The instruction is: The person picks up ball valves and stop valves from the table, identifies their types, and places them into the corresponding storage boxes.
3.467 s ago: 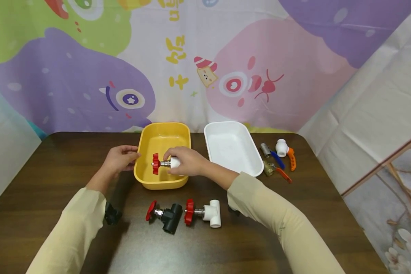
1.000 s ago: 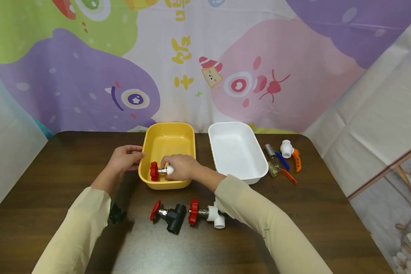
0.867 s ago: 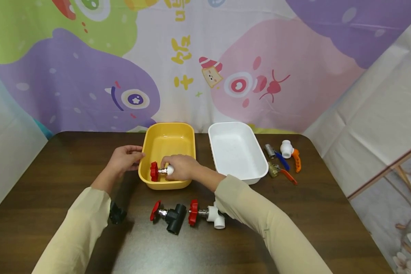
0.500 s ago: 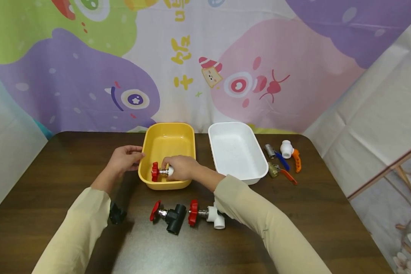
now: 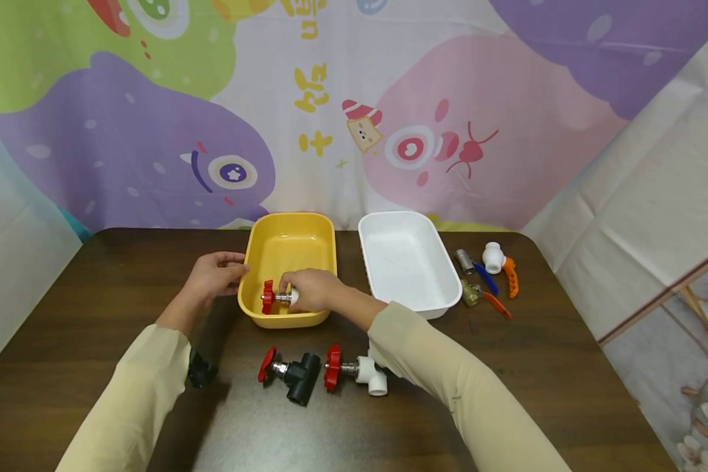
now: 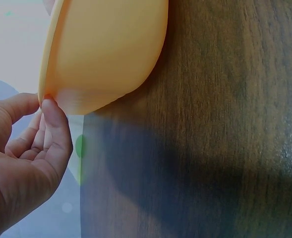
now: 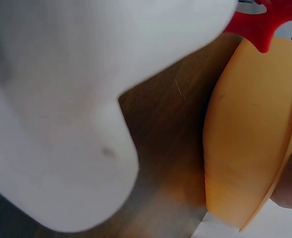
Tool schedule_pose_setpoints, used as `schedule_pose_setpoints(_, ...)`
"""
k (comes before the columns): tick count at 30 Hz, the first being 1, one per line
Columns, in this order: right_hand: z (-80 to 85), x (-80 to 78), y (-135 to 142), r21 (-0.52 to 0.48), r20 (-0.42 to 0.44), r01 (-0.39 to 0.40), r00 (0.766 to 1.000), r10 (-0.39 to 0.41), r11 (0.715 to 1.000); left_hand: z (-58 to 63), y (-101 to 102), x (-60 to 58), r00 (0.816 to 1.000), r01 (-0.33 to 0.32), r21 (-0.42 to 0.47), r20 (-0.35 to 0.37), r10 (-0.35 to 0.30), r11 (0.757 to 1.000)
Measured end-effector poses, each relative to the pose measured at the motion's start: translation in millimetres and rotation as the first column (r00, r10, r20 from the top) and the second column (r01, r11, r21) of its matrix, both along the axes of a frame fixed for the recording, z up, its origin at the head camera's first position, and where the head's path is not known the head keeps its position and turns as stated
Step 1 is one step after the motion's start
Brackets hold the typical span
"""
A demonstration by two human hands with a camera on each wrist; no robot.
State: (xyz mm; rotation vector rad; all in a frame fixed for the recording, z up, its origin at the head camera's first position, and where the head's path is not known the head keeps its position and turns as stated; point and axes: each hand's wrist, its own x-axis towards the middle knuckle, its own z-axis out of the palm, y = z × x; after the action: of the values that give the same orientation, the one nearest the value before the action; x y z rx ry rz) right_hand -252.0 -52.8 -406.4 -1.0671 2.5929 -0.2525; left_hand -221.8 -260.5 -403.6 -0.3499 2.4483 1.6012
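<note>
My left hand is at the yellow tray's left side. In the left wrist view, its thumb and index finger pinch the rim of the yellow tray. Inside the near end of that tray, my right hand grips a white stop valve with a red handwheel; the hand covers most of the white body. In front of the tray lie a black stop valve and a second white stop valve, both with red handwheels. My right sleeve partly covers that second valve, which looms close in the right wrist view.
A white tray stands right of the yellow one. Beyond it lie a metal valve with a blue lever, a brass valve with an orange-red lever and a white ball valve with an orange handle. A patterned cloth hangs behind.
Since the oldest frame, my right hand has lowered the white valve toward the near end of the yellow tray. Over the last second the hands hardly move; the left keeps its pinch.
</note>
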Motion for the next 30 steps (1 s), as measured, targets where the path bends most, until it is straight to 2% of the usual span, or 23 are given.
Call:
schedule_pose_setpoints(21,-0.6,-1.1,0.4,-0.006,-0.026,-0.009,1.000,0.009,1.000,-1.1,-0.1,-1.8,1.000,0.000,0.006,0.007,0.000,1.000)
schedule_pose_setpoints(30,-0.2,-1.9,0.5,-0.006,-0.031,-0.041,0.999,0.041,0.999,-1.5,-0.3,-2.5,1.000,-0.003,0.003,0.008,0.003,1.000)
